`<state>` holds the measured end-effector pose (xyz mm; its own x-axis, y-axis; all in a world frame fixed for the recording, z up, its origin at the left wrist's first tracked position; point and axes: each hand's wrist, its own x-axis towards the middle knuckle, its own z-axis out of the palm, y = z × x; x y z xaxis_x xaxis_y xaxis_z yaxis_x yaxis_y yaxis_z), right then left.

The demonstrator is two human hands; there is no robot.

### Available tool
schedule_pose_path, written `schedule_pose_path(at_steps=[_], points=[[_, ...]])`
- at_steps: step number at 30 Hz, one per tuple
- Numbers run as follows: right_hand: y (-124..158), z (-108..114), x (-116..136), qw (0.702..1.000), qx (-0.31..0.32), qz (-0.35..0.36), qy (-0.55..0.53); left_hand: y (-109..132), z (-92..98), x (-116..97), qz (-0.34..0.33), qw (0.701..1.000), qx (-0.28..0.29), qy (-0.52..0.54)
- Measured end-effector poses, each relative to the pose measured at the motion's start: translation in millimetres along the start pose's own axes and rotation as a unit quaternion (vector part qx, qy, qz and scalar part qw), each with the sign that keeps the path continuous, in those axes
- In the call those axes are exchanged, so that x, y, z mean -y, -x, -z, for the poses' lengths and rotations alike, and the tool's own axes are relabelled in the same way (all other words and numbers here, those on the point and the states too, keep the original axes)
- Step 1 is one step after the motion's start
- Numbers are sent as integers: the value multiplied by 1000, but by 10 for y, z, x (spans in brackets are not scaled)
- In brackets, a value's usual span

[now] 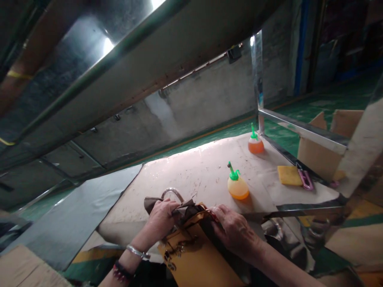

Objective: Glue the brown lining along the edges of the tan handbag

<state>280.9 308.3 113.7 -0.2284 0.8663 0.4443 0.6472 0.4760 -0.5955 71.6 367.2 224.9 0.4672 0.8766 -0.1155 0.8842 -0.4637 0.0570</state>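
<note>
A tan handbag with metal fittings on its front is held upright at the bottom middle. My left hand is closed around dark brown cloth that sticks out of the bag's top. On the other side, my right hand grips the bag's upper edge, with a bit of red showing by the fingertips. Behind the left hand rises a curved, clear-wrapped handle. The inside of the bag is mostly hidden by the cloth and my hands.
Two squeeze bottles with green nozzles, one with yellow-orange liquid and one with red-orange liquid, stand on the covered bench. A yellow pad and a pink-handled tool lie at the right. A metal shelf overhangs; cardboard boxes sit beyond.
</note>
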Motion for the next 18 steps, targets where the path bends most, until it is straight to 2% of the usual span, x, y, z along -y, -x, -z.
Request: schedule_pose_path(at_steps=[5,9,12,16,18], points=[[-188,126,42,998,-2,16,55,156,54,-109,-12,1000,0,-25],[-410,208,187,998,10,40,43,229,38,-189,-54,998,-11,-41],[-554,246,329,997,42,68,0,256,5,-173,-82,994,-50,-46],[-744,278,446,995,78,42,-53,265,-3,-77,-54,990,-126,21],[-851,291,470,992,100,24,-73,259,19,-34,-38,986,-147,63]])
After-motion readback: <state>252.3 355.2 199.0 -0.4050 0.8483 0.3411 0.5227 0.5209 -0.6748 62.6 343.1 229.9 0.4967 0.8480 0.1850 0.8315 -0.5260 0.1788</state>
